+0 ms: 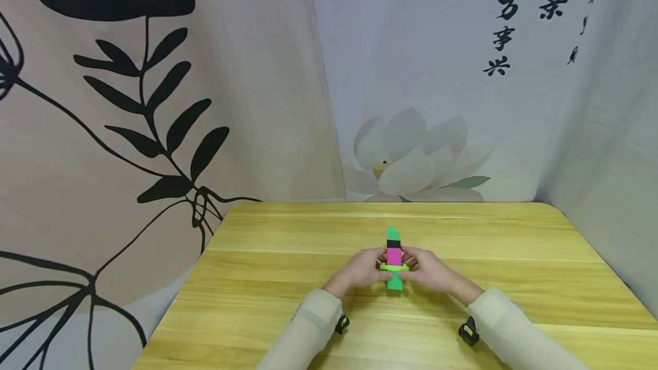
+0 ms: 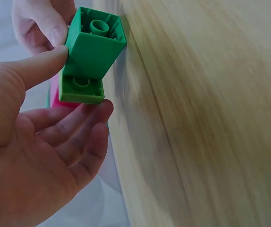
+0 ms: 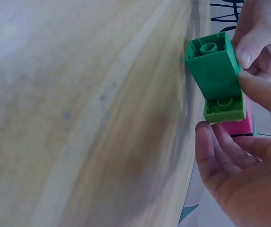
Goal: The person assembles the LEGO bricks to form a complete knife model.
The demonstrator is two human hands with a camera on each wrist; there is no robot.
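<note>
A sword-shaped stack of toy building bricks is held upright between both hands over the table. From the top it has a green curved tip [image 1: 393, 233], a black brick [image 1: 393, 244], a magenta brick [image 1: 394, 257], a lime crosspiece [image 1: 401, 268] and a green handle brick [image 1: 394, 285]. My left hand [image 1: 364, 267] pinches it from the left, thumb on the green handle brick and fingertips at the crosspiece. From the right, my right hand [image 1: 430, 270] grips it the same way. Both wrist views show the hollow underside of the green handle brick [image 2: 90, 56].
A wooden table [image 1: 288, 233] extends beneath both hands. Behind it hangs a pale curtain [image 1: 267, 73] with black plant prints, a lotus and dark characters. A black strap device [image 1: 468, 331] sits at the right wrist, another [image 1: 341, 324] at the left.
</note>
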